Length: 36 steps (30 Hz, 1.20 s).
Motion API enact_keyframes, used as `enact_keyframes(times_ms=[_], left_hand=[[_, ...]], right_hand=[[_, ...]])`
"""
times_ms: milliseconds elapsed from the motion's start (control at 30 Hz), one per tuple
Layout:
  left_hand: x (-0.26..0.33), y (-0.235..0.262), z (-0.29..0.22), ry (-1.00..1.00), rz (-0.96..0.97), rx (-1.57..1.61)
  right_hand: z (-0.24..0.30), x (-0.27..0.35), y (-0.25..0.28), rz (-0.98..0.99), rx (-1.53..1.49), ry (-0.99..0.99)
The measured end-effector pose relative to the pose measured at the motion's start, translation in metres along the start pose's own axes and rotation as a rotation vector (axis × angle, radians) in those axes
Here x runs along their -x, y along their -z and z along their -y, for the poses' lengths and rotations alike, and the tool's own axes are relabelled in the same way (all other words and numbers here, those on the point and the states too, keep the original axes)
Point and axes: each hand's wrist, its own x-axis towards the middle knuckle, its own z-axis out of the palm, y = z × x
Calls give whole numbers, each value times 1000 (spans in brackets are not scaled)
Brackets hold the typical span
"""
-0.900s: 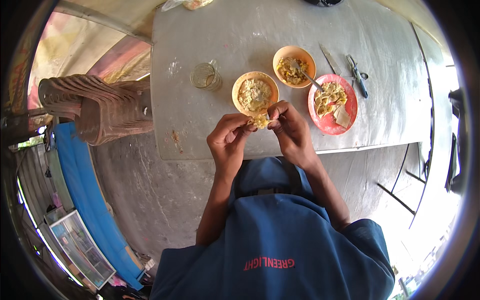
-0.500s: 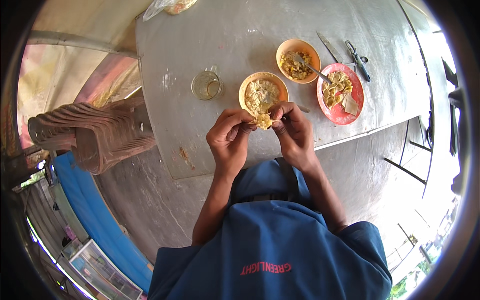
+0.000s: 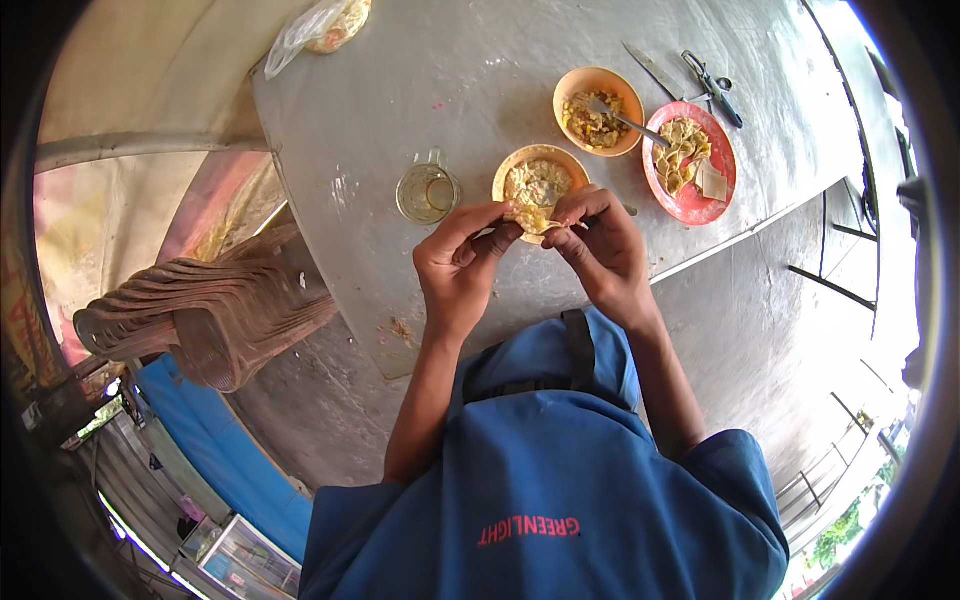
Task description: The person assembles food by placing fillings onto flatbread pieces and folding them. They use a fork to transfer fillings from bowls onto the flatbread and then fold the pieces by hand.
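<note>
Between both hands, over the near rim of an orange bowl point(image 3: 497, 180), is a small dumpling point(image 3: 532, 218) with pale wrapper and yellowish filling. My left hand point(image 3: 455, 268) pinches its left side with thumb and fingers. On its right edge, the thumb and fingers of my right hand point(image 3: 610, 255) are closed. Pale, mushy filling lies in the bowl, with a spoon partly hidden by my right hand. Right of it, an oval red plate point(image 3: 690, 214) carries several folded dumplings and a square stack of wrappers point(image 3: 712, 182).
Another orange bowl point(image 3: 600, 73) with chunky filling and a spoon point(image 3: 630, 122) stands behind. A knife point(image 3: 652, 68) and a dark-handled tool point(image 3: 712, 88) lie beyond the plate. A glass mug point(image 3: 425, 195) stands left on the metal table point(image 3: 330, 110). Stacked brown chairs point(image 3: 210, 310) are farther left.
The wrapper, flatter before with filling showing on top, now looks more folded and tilted between my fingers. My hands have risen slightly in the picture, and the view has turned a little.
</note>
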Motion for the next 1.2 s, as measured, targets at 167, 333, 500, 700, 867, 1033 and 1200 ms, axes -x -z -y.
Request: enact_keyframes(times_ms=[167,333,500,700,867,1033,1200], left_hand=[[-8,0,-2,63,12,53],[-10,-11,-3,17,31,89],[-5,-28,6,12,60,89],[16,-61,32,68,88,93],[29,-87,27,151,111,84],[25,-127,30,152,108,36],[4,-190,65,235,109,-34]], right_hand=[[6,-4,2,-37,-31,-2],[11,-5,11,-13,-11,-39],[8,4,26,-7,27,-62],[2,28,61,-59,148,-53],[17,46,87,-70,186,-75],[38,48,123,-144,236,-47],[55,42,194,-128,393,-28]])
